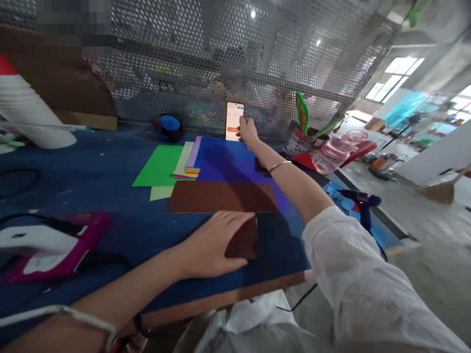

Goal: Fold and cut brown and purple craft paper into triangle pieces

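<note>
My left hand (215,245) rests low over the table, thumb and fingers spanning opposite edges of a small dark brown flat piece (245,239). Part of that piece is hidden under the palm. Stretched far forward, my right hand (248,131) has its fingers at the lit screen of an upright phone (232,112), which shows digits and an orange button. It holds nothing. Between the hands lies a long brown sheet (221,197), overlapping a blue sheet (224,162). Left of these are a green sheet (158,164) and a small stack of coloured sheets (187,164).
A perforated metal screen (191,63) closes off the back. At left stand stacked white cups (33,108) and a magenta-and-white device (69,245) with cables. A hot glue gun (364,206), a pink clear container (333,154) and a potted plant-like ornament (302,132) are at right.
</note>
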### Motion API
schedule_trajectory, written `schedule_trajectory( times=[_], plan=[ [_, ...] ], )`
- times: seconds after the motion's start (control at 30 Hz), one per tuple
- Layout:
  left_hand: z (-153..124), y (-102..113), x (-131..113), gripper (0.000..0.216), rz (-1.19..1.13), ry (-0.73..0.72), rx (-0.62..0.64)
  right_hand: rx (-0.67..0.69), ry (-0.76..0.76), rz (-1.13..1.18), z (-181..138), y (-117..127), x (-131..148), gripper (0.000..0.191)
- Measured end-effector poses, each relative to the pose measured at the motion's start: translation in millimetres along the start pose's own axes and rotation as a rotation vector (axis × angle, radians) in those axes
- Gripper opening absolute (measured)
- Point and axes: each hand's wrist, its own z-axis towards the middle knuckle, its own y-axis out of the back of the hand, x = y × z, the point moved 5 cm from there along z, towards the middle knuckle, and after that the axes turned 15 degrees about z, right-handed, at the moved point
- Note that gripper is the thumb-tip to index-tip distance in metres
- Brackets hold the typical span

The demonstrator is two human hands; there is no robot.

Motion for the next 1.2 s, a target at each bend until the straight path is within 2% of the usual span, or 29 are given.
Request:
schedule_trajectory(
  times=[0.07,0.13,0.3,0.43,0.5,0.6,0.73,0.9,1.0,1.07,1.13,1.2],
  plan=[
    [1.3,2.7,5.1,0.09,-0.049,0.026,-0.015,0.017,-0.076,0.028,-28.7,3.0,6.2,0.047],
    [4.3,7.0,12.6,0.092,-0.144,0.059,-0.05,0.065,-0.085,0.039,-64.1,8.2,15.8,0.04],
    [13.3,18.9,37.4,0.088,-0.463,0.178,-0.171,0.241,0.063,0.01,-164.5,26.1,41.2,0.028],
    [14.3,23.3,53.0,0.067,-0.836,0.354,-0.278,0.315,0.089,0.159,-222.8,36.8,47.3,0.053],
    [14.2,21.8,58.9,0.051,-1.047,0.447,-0.322,0.449,0.082,0.213,-238.8,34.0,48.2,0.064],
    [15.9,20.0,64.6,0.036,-1.221,0.506,-0.326,0.517,0.101,0.269,-247.7,32.9,51.3,0.072],
    [16.1,26.7,68.8,0.039,-1.268,0.491,-0.349,0.569,0.075,0.116,-253.8,27.7,53.0,0.071],
    [13.8,35.6,65.6,0.052,-1.385,0.505,-0.353,0.726,0.181,-0.303,-269.3,14.5,63.0,0.052],
    [11.9,38.9,61.1,0.057,-1.38,0.597,-0.393,0.792,0.193,-0.259,-270.8,12.4,71.5,0.022],
    [10.3,43.3,56.9,0.05,-1.379,0.628,-0.489,0.732,0.16,-0.142,-261.8,19.4,76.8,0.01],
    [8.5,48.6,52.8,0.037,-1.384,0.628,-0.598,0.583,0.141,-0.079,-246.2,34.5,81.1,0.008],
    [9.0,49.0,48.5,0.038,-1.371,0.649,-0.561,0.415,0.155,-0.11,-229.5,55.6,84.8,0.01]
  ],
)
